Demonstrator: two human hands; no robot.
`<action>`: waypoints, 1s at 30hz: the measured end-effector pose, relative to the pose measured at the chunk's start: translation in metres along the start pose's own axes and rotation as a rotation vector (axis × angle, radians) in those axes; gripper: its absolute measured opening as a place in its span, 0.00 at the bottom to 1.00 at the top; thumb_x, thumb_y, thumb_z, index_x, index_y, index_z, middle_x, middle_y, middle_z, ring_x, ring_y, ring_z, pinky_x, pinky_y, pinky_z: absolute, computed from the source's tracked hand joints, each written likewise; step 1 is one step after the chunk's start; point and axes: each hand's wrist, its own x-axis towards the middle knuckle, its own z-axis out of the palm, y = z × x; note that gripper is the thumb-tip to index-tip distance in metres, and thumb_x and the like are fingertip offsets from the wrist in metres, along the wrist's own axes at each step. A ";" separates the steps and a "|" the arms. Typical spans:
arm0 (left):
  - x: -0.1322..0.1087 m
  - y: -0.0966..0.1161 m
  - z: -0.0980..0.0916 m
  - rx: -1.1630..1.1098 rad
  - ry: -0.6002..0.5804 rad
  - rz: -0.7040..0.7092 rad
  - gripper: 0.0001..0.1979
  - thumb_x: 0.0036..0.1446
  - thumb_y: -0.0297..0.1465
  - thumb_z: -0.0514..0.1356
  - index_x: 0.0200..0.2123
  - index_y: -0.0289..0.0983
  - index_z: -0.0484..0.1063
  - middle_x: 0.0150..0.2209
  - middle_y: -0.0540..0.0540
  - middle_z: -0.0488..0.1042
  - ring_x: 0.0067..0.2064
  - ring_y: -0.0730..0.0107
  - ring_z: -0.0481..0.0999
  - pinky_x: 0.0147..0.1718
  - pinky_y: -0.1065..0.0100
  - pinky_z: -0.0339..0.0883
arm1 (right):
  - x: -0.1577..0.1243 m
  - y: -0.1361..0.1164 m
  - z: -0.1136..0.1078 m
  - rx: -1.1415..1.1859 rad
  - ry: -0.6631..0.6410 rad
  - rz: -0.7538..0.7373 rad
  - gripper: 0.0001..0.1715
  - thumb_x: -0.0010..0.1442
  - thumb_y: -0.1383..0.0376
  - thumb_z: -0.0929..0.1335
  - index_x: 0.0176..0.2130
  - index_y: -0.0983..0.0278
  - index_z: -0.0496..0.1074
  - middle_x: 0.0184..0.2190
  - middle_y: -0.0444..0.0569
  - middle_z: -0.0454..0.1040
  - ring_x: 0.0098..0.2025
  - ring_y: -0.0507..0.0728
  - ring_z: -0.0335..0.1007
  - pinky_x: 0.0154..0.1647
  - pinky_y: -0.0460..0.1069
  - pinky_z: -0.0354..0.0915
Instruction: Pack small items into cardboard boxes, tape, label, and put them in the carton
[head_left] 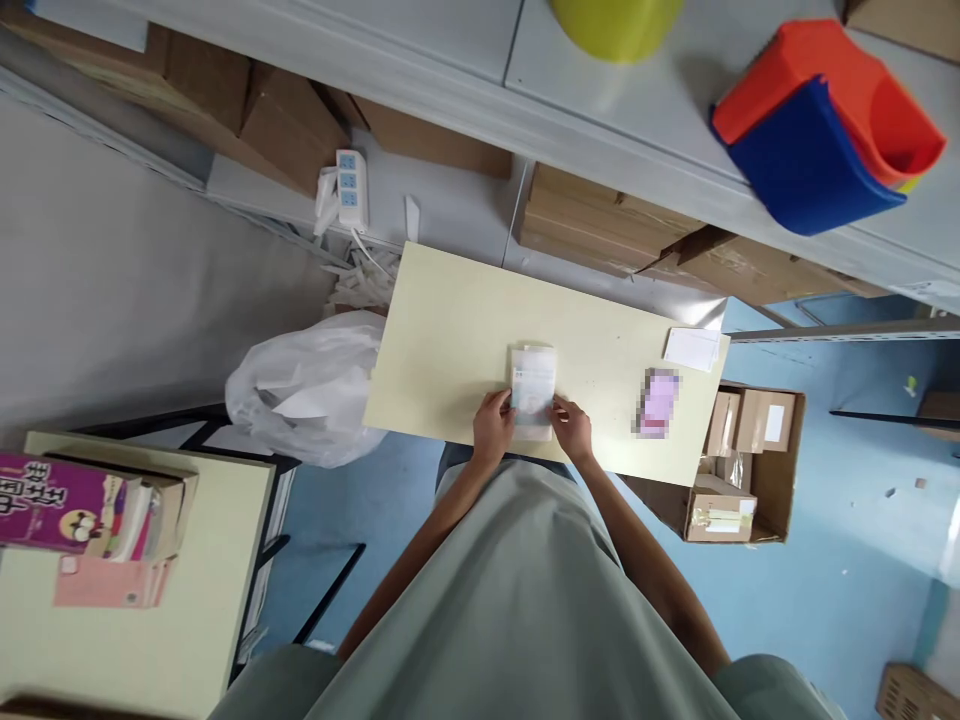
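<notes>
A flat, pale blue-and-white printed packet [533,385] lies near the front edge of the cream table [450,330]; its print is too small to read, and I cannot tell whether it is a booklet or a pouch. At its left edge, my left hand [493,428] is closed, with thumb and fingers gripping the side. My right hand [572,428] pinches the opposite edge in the same way. To the right on the table are a blurred-out purple item [658,403] and a white sheet of paper [691,348], both apart from my hands.
A white plastic bag [307,390] of paper scraps hangs at the table's left. To the right, an open carton [795,460] holds small boxes. Ahead, a grey shelf [450,60] carries a red-and-blue bin [810,130]. A power strip [352,190] lies beneath. Books [67,500] are on another table.
</notes>
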 end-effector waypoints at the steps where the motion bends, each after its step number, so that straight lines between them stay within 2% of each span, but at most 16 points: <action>1: 0.005 -0.001 -0.005 0.000 0.001 0.006 0.21 0.63 0.23 0.63 0.58 0.39 0.78 0.55 0.40 0.80 0.47 0.59 0.85 0.52 0.59 0.82 | 0.002 -0.005 0.004 0.004 0.005 0.005 0.22 0.69 0.62 0.69 0.59 0.58 0.81 0.48 0.51 0.85 0.43 0.60 0.86 0.47 0.52 0.79; 4: 0.025 -0.009 -0.027 0.008 0.008 0.029 0.22 0.63 0.22 0.62 0.59 0.39 0.78 0.56 0.40 0.80 0.48 0.59 0.85 0.54 0.59 0.81 | 0.012 -0.026 0.024 0.033 0.024 0.017 0.22 0.68 0.61 0.70 0.59 0.59 0.81 0.47 0.50 0.86 0.43 0.61 0.86 0.48 0.53 0.79; 7: 0.054 -0.020 -0.060 0.016 0.024 0.039 0.23 0.62 0.21 0.62 0.59 0.38 0.78 0.56 0.40 0.81 0.48 0.59 0.85 0.55 0.59 0.80 | 0.029 -0.057 0.051 0.059 0.044 0.014 0.22 0.68 0.60 0.69 0.59 0.59 0.81 0.47 0.50 0.86 0.44 0.60 0.86 0.49 0.52 0.79; 14: 0.135 -0.046 -0.146 0.012 0.117 0.031 0.23 0.62 0.22 0.61 0.59 0.39 0.79 0.57 0.40 0.82 0.50 0.59 0.85 0.56 0.59 0.79 | 0.085 -0.158 0.118 -0.028 0.049 -0.018 0.19 0.69 0.63 0.70 0.56 0.58 0.82 0.47 0.49 0.87 0.46 0.60 0.86 0.51 0.51 0.76; 18: 0.171 -0.054 -0.185 -0.011 0.148 0.008 0.23 0.61 0.22 0.61 0.58 0.38 0.80 0.57 0.39 0.83 0.47 0.61 0.85 0.53 0.61 0.80 | 0.108 -0.205 0.144 -0.070 0.060 -0.020 0.16 0.69 0.64 0.70 0.54 0.57 0.83 0.46 0.48 0.87 0.47 0.60 0.86 0.52 0.51 0.75; 22: 0.183 -0.056 -0.199 -0.030 0.112 -0.006 0.24 0.59 0.22 0.62 0.58 0.39 0.80 0.56 0.40 0.83 0.45 0.62 0.85 0.50 0.62 0.81 | 0.110 -0.225 0.151 -0.090 0.076 0.016 0.17 0.69 0.65 0.69 0.53 0.57 0.83 0.45 0.49 0.87 0.47 0.61 0.85 0.51 0.51 0.74; 27: 0.176 -0.047 -0.193 -0.042 0.146 0.007 0.24 0.60 0.20 0.60 0.58 0.38 0.80 0.56 0.39 0.82 0.50 0.59 0.85 0.56 0.59 0.79 | 0.103 -0.233 0.150 -0.126 0.104 0.033 0.18 0.70 0.66 0.68 0.54 0.58 0.83 0.47 0.51 0.87 0.48 0.61 0.85 0.51 0.50 0.74; 30: 0.167 -0.038 -0.196 -0.056 0.151 -0.023 0.22 0.62 0.21 0.59 0.57 0.38 0.80 0.56 0.38 0.82 0.50 0.58 0.85 0.55 0.59 0.79 | 0.101 -0.237 0.148 -0.173 0.093 0.028 0.18 0.71 0.66 0.67 0.55 0.59 0.82 0.48 0.53 0.87 0.49 0.61 0.85 0.52 0.50 0.74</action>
